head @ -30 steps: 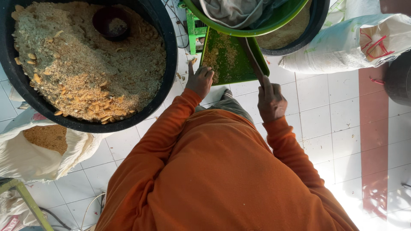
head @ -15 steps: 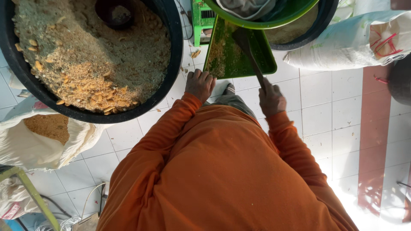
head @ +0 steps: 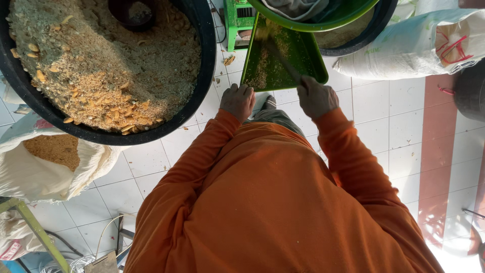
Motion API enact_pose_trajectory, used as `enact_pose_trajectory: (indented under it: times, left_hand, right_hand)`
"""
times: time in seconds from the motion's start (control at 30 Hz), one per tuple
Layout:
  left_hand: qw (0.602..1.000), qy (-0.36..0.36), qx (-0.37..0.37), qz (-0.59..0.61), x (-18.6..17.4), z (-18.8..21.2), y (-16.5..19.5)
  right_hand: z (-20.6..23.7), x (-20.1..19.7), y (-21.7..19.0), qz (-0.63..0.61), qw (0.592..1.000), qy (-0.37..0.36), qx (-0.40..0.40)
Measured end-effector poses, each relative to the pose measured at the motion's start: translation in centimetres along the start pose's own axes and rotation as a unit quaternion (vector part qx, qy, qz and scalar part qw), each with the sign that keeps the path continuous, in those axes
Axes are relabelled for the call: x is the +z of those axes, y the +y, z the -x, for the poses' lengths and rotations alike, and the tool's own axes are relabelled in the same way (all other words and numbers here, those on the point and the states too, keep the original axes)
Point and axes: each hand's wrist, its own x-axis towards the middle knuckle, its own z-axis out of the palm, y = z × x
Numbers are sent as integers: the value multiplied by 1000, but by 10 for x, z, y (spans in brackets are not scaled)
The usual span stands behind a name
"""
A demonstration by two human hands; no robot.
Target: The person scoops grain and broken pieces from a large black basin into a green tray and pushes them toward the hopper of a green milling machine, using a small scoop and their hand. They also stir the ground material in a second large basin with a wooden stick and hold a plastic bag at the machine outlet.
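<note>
A green tray (head: 283, 55) is seen sloping down from under a green basin (head: 323, 12) at the top of the view, its lower edge ending over the white tiled floor (head: 384, 126) just in front of the person. Crumbly brown meal (head: 260, 73) is scattered on the tray, thickest along its left side. The tray looks to be thin, stiff sheet, light for its size; it is judged best steadied by its lower rim, where the left hand (head: 237, 101) is placed, fingers curled at the lower left corner, though whether the rim is actually pinched cannot be told. The meal is loose and dry, so it will be pushed and scraped rather than picked up, and it spills easily over the low edges. A thin, dark stick (head: 283, 60), blurred in this view, is clasped in the closed right hand (head: 316, 96) near its lower end and laid across the tray bottom; it seems rigid and light.

Compared with the frame of a second ago, the stick's tip has been carried up and left across the tray, the right hand has been brought nearer the tray's lower right corner, and the left hand has been kept at the same corner. The large black tub (head: 101, 71) of mixed feed stays at the left, with white sacks (head: 414, 45) beside it.
</note>
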Motion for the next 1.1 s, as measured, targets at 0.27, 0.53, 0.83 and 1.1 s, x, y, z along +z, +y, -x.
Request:
enact_pose_trajectory:
  times: [0.27, 0.53, 0.83, 1.1]
  left_hand:
    - [948, -312, -60, -7, -2, -50, 32]
    - [983, -179, -36, 30, 49, -127, 39]
    - [987, -142, -72, 10, 51, -115, 38]
    - [972, 197, -93, 84, 29, -50, 25]
  right_hand:
    - [27, -33, 83, 30, 995, 43, -80]
    - [12, -46, 136, -70, 997, 38, -19]
    - [-120, -5, 143, -97, 966, 55, -233]
    - [-153, 1, 110, 138, 883, 248, -373]
